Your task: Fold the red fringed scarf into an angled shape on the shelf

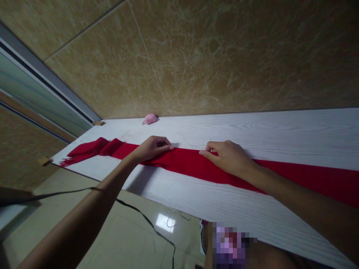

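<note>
A long red scarf (189, 164) stretches lengthwise over the white table, its fringed end bunched in folds at the far left and its other end running out of view at the right. My left hand (153, 147) pinches the scarf's upper edge near the middle of the view. To the right, my right hand (224, 155) holds the same edge between thumb and fingers. Between the two hands the cloth lies fairly flat. My right forearm crosses over the scarf and hides part of it.
A small pink toy-like object (150, 119) lies by the wall at the table's back. The white wood-grain table (280, 134) meets a tan tiled wall (213, 56). A dark cord (146, 218) hangs below the front edge. Wooden blocks (45, 161) sit at the left corners.
</note>
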A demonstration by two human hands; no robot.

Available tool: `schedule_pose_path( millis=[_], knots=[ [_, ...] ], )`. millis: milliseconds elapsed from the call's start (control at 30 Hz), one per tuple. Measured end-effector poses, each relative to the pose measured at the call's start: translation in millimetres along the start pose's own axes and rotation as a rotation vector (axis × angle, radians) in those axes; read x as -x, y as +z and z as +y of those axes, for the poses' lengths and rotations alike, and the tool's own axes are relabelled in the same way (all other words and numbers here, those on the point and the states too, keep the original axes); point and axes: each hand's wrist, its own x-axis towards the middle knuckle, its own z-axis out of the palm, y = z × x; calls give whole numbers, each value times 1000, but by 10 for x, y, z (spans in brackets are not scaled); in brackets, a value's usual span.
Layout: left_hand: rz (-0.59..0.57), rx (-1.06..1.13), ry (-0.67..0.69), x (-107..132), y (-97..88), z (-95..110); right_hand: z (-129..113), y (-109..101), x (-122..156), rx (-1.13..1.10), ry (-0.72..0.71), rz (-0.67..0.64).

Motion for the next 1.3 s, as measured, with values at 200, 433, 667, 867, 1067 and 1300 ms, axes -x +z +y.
schedule_pose_path(
  millis=[200,433,667,867,1067,1300],
  knots=[
    [-67,-62,-57,-18,-79,-115,37,-93,-34,33,40,-91],
    [-43,-157,-121,17,-198,-138,142,-188,42,0,62,-162],
    [2,-358,-144,50,-321,-323,474,-325,370,47,106,-146],
    [135,-597,152,65,-178,-192,773,-299,676,219,-61,140],
    [-249,-617,259,197,445,424,717,-45,893,209,-371,63],
    [-342,-650,248,370,529,409,772,-29,980,207,-426,7]
  ],
)
